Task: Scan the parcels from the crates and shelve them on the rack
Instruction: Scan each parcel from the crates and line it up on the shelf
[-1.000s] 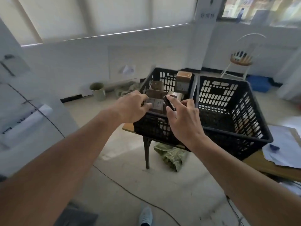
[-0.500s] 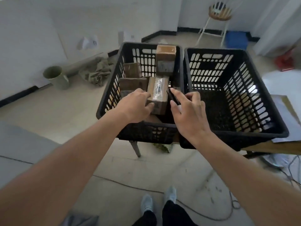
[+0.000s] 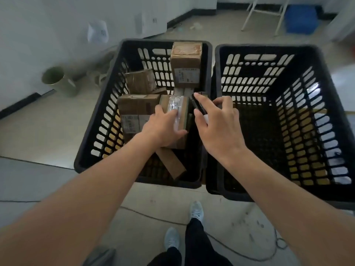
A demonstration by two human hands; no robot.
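Since a second ago the left crate (image 3: 96, 148) has been closed in on, and a taped cardboard parcel (image 3: 177, 112) inside it is now gripped by the left hand (image 3: 163, 127). A black handheld scanner (image 3: 198, 105) is held in the right hand (image 3: 217, 125) just beside it. Scanning appears imminent; shelving is not yet begun.

A pale concrete floor (image 3: 48, 127) fills most of the frame, with a thin cable (image 3: 226, 244) trailing across it at the bottom. White walls (image 3: 38, 25) with a black skirting (image 3: 19, 106) run along the upper left. A green bucket (image 3: 57, 79) lies tipped by the wall at left. At the upper right stand the white legs of a stool (image 3: 263, 12) and, beside them, a blue bin (image 3: 300, 19). Daylight is soft and even.
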